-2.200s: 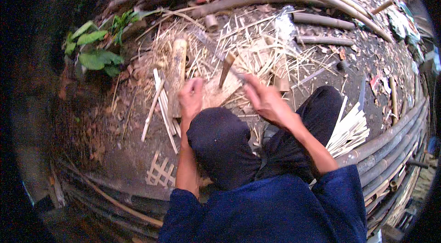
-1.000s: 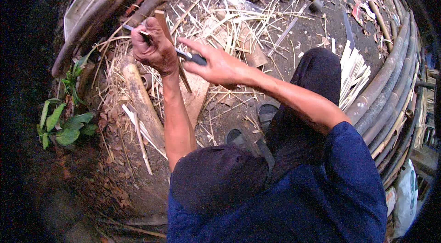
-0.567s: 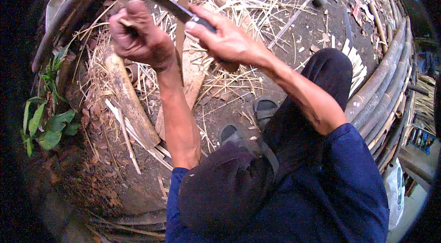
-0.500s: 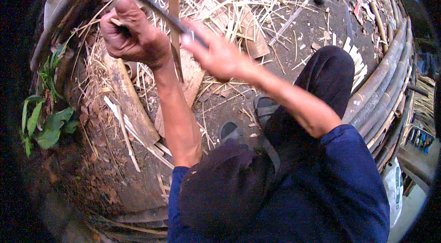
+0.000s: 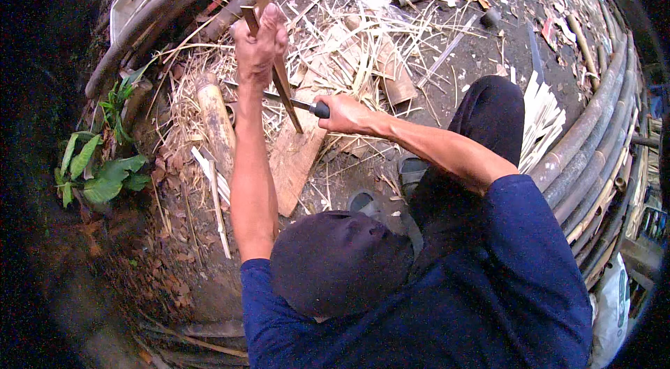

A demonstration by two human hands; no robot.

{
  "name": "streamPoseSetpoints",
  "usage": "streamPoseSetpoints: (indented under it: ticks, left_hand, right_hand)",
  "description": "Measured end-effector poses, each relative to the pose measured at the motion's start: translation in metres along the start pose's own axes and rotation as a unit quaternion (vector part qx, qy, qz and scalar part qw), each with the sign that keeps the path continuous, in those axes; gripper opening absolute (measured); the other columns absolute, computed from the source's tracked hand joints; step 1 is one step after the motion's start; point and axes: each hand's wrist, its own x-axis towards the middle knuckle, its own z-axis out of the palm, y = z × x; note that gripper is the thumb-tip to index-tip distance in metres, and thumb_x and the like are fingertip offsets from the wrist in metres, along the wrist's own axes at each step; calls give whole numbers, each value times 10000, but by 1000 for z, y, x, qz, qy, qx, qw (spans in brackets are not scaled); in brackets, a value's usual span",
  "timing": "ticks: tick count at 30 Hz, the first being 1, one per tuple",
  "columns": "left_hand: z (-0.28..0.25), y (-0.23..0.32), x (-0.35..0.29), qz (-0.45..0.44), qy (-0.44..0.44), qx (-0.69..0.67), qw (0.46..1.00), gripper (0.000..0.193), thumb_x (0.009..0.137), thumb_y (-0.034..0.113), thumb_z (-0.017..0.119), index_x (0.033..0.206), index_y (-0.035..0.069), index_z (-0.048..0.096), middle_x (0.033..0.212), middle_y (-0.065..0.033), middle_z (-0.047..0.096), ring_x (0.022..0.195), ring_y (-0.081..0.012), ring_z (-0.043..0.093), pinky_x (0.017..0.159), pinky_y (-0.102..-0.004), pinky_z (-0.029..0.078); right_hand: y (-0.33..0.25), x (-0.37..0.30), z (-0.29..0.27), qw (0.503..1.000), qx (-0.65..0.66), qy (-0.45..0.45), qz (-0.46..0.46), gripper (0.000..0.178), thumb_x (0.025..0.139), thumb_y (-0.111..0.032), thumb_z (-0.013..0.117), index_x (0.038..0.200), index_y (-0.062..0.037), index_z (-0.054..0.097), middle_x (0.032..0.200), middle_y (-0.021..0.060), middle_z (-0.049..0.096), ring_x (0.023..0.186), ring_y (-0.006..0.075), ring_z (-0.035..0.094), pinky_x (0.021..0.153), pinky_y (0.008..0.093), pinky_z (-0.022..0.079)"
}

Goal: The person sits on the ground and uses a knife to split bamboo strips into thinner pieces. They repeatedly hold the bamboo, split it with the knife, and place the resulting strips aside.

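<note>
Outdoor work ground point(image 5: 419, 139), dark soil, littered with pale shavings point(image 5: 349, 48); long bamboo poles point(image 5: 586, 128) curving along the right, a leafy plant point(image 5: 105, 181) at left. One wooden board point(image 5: 296, 167), lying on the ground ahead of the knees. One thick bamboo section point(image 5: 215, 114), left of the board. One bundle of pale strips point(image 5: 541, 114), beside the right knee. One brown strip point(image 5: 283, 83), raised and slanting over the board, two ends showing above the left hand point(image 5: 259, 48); split or paired, cannot tell. Left fingers: closed round the strip. Right hand point(image 5: 349, 116): fingers wrapped on a black-handled knife point(image 5: 320, 109), blade crossing the strip; contact unclear. Step in hand, by judgement: knife work on the strip. A further stroke would call for a steady left hold, forearm clear of the blade.
</note>
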Motion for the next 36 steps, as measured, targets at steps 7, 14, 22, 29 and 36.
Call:
streamPoseSetpoints:
  ticks: [7,14,22,29,36]
  left_hand:
    - [19,-22,5,160,139,89,973,438,849,454,675,646,124,473,510,62,428,435,-44,397,401,-224,292]
    - [38,-1,-7,90,122,58,987,495,831,518,665,650,96,483,502,44,434,444,-59,421,412,-228,321]
    - [-6,18,-31,213,212,13,954,411,856,418,682,696,87,496,534,44,448,435,-52,414,398,-217,308]
    - [-64,126,-52,236,315,-78,916,436,836,458,672,712,104,450,496,12,429,379,-78,400,336,-223,320]
    - [-56,171,-76,249,231,-321,884,456,826,584,577,700,154,495,513,47,433,387,-70,355,398,-213,282]
  right_hand:
    - [10,2,-15,987,-121,75,-80,364,756,-247,659,1054,-75,541,765,209,629,739,380,632,643,497,474]
    - [51,-23,30,998,-44,11,36,301,755,-227,641,978,-56,535,756,213,609,740,392,625,668,466,476]
    - [38,-14,18,978,-167,-28,-119,264,841,-226,569,1067,-89,573,783,196,646,734,344,663,634,448,514]
    - [48,-45,8,979,-202,-32,22,743,831,-545,582,1329,-17,422,1149,304,533,952,438,602,836,490,489]
    - [-115,-67,-101,973,-73,151,-157,505,954,-417,475,1345,-101,420,916,246,610,896,409,598,791,461,474]
